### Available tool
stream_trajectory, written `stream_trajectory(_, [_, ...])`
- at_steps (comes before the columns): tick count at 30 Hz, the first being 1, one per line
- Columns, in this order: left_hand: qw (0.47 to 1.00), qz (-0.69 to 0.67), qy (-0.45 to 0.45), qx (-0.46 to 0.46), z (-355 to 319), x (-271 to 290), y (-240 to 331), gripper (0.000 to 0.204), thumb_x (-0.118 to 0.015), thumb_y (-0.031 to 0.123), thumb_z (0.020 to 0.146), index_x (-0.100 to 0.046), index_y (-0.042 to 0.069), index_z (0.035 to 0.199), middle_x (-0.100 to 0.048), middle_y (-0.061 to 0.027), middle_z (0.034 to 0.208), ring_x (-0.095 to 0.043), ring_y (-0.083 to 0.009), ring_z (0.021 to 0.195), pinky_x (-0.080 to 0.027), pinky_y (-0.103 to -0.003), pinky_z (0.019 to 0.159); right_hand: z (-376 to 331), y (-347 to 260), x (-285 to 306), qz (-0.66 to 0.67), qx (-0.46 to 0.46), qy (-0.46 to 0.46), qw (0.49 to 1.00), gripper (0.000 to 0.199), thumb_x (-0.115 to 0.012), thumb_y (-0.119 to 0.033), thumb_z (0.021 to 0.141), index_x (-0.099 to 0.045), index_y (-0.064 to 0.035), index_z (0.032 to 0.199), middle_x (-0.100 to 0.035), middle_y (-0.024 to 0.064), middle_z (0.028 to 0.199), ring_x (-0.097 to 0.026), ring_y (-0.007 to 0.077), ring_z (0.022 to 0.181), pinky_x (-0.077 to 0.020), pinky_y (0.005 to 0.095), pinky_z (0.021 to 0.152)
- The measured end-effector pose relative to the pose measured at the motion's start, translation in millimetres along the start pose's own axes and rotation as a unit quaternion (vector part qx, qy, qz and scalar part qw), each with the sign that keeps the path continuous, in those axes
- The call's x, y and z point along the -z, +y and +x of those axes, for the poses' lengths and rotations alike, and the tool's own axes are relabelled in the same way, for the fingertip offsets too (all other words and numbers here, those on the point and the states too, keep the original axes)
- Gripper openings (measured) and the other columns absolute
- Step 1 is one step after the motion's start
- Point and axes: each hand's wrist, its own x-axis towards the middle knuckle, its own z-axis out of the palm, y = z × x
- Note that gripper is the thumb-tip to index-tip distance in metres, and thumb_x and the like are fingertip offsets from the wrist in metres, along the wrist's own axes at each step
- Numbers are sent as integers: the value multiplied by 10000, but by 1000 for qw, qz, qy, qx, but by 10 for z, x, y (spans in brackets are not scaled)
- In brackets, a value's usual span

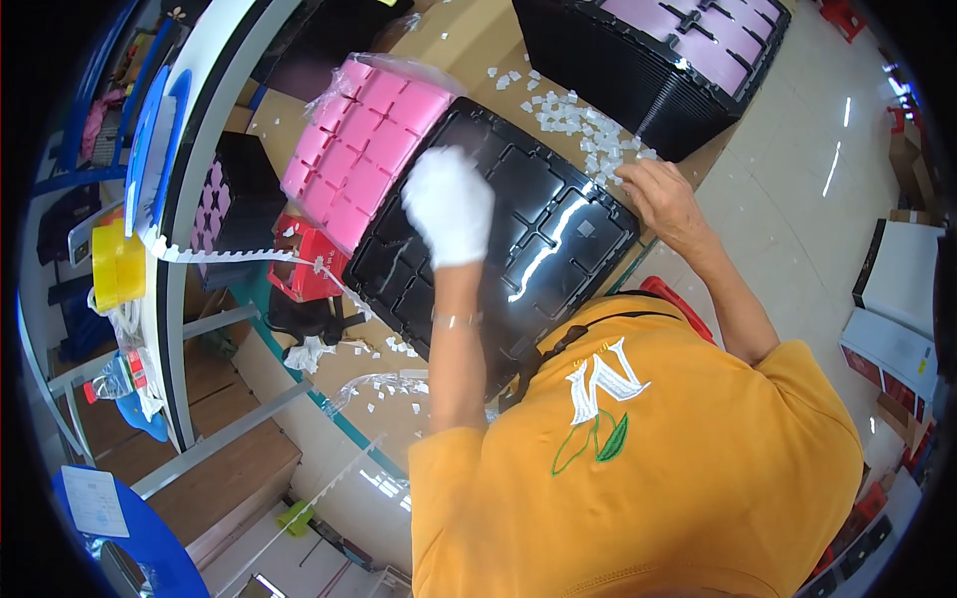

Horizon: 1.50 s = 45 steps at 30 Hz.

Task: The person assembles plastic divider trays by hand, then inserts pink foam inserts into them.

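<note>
A shiny black plastic tray (518,209) with moulded compartments lies tilted across the table in front of me. Over its upper left part is my left hand (451,204) in a white glove, blurred, its fingers too smeared to read. My right hand (666,199) is bare and sits at the tray's right corner, fingertips pinched together beside a scatter of small whitish translucent pieces (588,125). Whatever lies between those fingertips is too small to make out. A small pale square piece (586,228) rests on the tray's surface.
Pink moulded trays (374,130) in clear film stand left of the black tray. A tall stack of black trays (648,80), pink on top, stands at the far right. A red box (311,261) and a serrated white strip (234,256) are at left; yellow tape (118,264) hangs there.
</note>
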Motion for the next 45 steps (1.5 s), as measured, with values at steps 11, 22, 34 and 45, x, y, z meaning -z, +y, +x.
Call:
stream_trajectory(11, [939,83,74,327,-1753,793,-1786,260,-572,114,824,-672,100,1064,-679,-156,867,-661,-309,765,-508,-403,697,1051,-44,-363,111,34,1,993,136,-566,-33,861,-592,-6,992,-612,149,881,-615,332,805,-493,379,707])
stream_trajectory(22, [965,-67,-8,254,-544,-352,-2299,345,-547,185,840,-615,3,1125,-635,-218,1080,-591,-331,1061,-440,-394,942,2876,262,-2097,118,-35,-185,975,240,-636,-141,831,-627,-21,1039,-676,101,854,-642,172,758,-513,286,696])
stream_trajectory(34, [896,-72,-80,432,-484,-313,-2200,448,-665,221,765,-596,24,1161,-650,-233,1015,-620,-379,981,-474,-414,878,2823,103,-1988,101,-116,-218,964,154,-670,-224,716,-687,-78,766,-651,87,639,-655,224,654,-508,347,663])
stream_trajectory(45, [911,-13,-46,409,-337,-109,-2146,339,-643,234,788,-658,90,1095,-663,-168,1021,-637,-329,948,-489,-379,860,3097,13,-1953,94,-173,-284,939,218,-665,-244,742,-650,-29,708,-633,72,627,-607,165,546,-481,289,545])
